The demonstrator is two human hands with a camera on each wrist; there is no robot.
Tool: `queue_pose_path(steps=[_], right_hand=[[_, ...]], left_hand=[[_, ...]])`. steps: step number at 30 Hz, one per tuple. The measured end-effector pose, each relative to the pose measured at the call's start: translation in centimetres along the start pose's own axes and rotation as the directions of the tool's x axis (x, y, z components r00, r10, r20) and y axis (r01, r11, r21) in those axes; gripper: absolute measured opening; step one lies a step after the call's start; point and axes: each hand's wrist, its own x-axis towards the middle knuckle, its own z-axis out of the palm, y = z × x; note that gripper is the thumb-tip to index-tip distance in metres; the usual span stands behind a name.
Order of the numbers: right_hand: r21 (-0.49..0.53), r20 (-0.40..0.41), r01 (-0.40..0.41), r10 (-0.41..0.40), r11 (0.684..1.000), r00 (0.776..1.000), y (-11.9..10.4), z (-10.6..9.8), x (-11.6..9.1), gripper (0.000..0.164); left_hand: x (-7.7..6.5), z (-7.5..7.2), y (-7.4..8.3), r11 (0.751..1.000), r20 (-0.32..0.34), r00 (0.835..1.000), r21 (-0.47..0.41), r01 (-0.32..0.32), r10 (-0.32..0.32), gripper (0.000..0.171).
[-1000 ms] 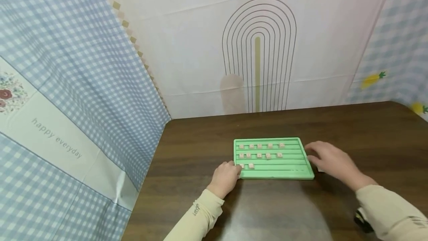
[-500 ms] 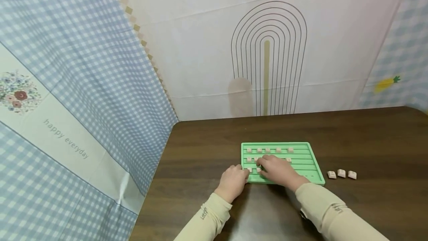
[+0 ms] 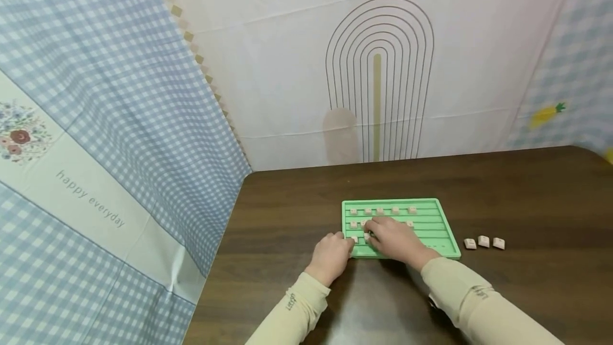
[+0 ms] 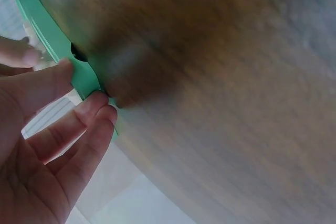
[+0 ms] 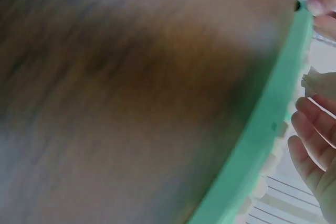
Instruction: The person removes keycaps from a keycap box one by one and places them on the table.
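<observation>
A green ridged tray (image 3: pixel 435 234) lies on the table, with small off-white keycaps (image 3: pixel 380 211) set in rows along its left and middle. My left hand (image 3: pixel 330 256) grips the tray's near left corner; the left wrist view shows thumb and fingers at the green side wall (image 4: pixel 46 27). My right hand (image 3: pixel 396 239) reaches over the tray's front, thumb and fingertips pinching a keycap (image 3: pixel 367 237) in the third row. That hand covers part of the second and third rows. In the right wrist view, its curled fingers (image 5: pixel 310 129) are beside the tray's edge.
Three loose keycaps (image 3: pixel 483 241) lie on the dark wooden table (image 3: pixel 287 196) to the right of the tray. Behind the table hangs a pale printed cloth (image 3: pixel 278 79), and a blue checked curtain (image 3: pixel 119 68) hangs at the left.
My right hand has come from the table right of the tray, over to the third row, and stays there since half a second ago. The left hand keeps its place at the corner.
</observation>
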Motion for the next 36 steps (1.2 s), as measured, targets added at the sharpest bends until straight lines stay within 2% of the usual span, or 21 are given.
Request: queue_pose_path(steps=[5, 9, 15, 19, 21, 25, 31, 34, 36], right_hand=[[0.028, -0.019, -0.057, 0.057, 0.998, 0.998, 1.7, -2.9, -1.5, 0.011], [0.028, 0.000, -0.168, 0.169, 0.985, 0.986, 5.5, -5.3, -3.6, 0.016], [0.007, 0.035, -0.375, 0.374, 0.927, 0.927, 12.5, -8.3, -8.8, 0.027], [-0.007, 0.106, -0.452, 0.450, 0.892, 0.887, 15.3, -8.8, -12.9, 0.031], [-0.016, 0.146, -0.472, 0.469, 0.882, 0.871, 16.1, -8.6, -14.6, 0.031], [-0.023, 0.187, -0.480, 0.476, 0.877, 0.860, 16.6, -7.8, -15.8, 0.029], [-0.037, 0.180, -0.480, 0.478, 0.877, 0.860, 16.6, -7.5, -15.7, 0.031], [-0.042, 0.171, -0.474, 0.474, 0.879, 0.864, 16.3, -7.9, -15.4, 0.037], [-0.052, 0.152, -0.458, 0.461, 0.887, 0.875, 15.8, -8.2, -14.7, 0.041]], left_hand=[[0.0, 0.0, -0.1, 1.000, 0.022, 1.000, -0.022, 0.005, -0.005, 0.010], [0.0, 0.0, -0.3, 0.999, 0.040, 0.999, -0.032, 0.015, -0.014, 0.011], [0.3, 0.1, -0.2, 1.000, 0.037, 0.999, -0.023, 0.014, -0.013, 0.010], [0.2, 0.1, -0.1, 0.999, 0.044, 0.999, -0.046, 0.011, -0.009, 0.010], [0.1, 0.1, 0.0, 0.998, 0.044, 0.999, -0.056, 0.004, -0.002, 0.010], [-0.3, 0.0, -0.4, 0.998, 0.026, 1.000, -0.056, -0.009, 0.010, 0.010], [-0.3, 0.0, -0.5, 0.998, -0.027, 0.999, -0.053, -0.024, 0.023, 0.012], [-0.2, 0.0, -0.3, 0.998, -0.022, 1.000, -0.066, -0.022, 0.021, 0.011], [-0.2, 0.1, -0.2, 0.997, -0.002, 1.000, -0.073, -0.016, 0.016, 0.009]])
